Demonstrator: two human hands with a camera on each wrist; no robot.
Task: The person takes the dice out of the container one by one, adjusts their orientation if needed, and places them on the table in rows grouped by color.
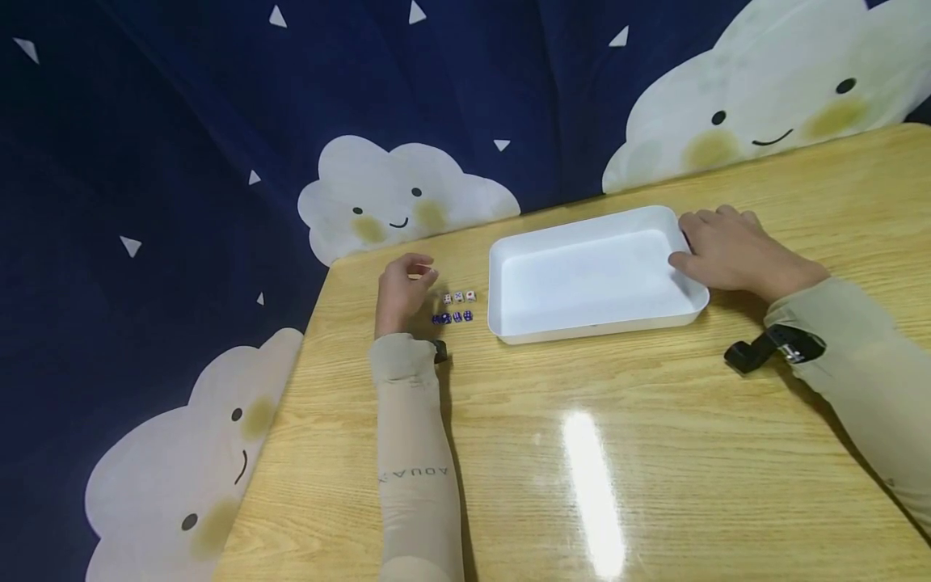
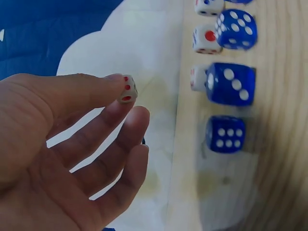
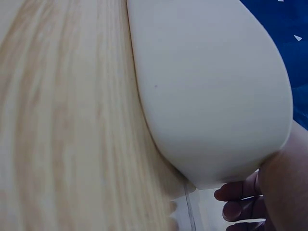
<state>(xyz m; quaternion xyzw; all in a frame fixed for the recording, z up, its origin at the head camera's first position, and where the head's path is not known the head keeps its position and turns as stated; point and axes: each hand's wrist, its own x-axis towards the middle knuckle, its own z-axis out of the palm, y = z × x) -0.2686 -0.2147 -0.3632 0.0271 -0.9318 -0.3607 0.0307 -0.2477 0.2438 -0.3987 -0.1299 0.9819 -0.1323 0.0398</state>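
Between thumb and fingertip, my left hand (image 1: 402,295) pinches a white die (image 2: 127,89) with red pips, held above the table; its other fingers are loosely bent. Just right of that hand, three white dice (image 1: 459,297) form a row on the table. In front of them runs a row of several blue dice (image 1: 457,317) with white pips. My right hand (image 1: 742,252) grips the right end of a shallow white tray (image 1: 592,279), its thumb over the rim. The right wrist view shows the tray's outer wall (image 3: 216,86) and some fingertips beyond it.
The wooden table (image 1: 509,453) ends at a dark blue curtain (image 1: 218,121) printed with white clouds, behind and to the left. A bright light reflection (image 1: 592,493) lies on the tabletop in front of the tray. Each wrist carries a dark strap (image 1: 774,346).
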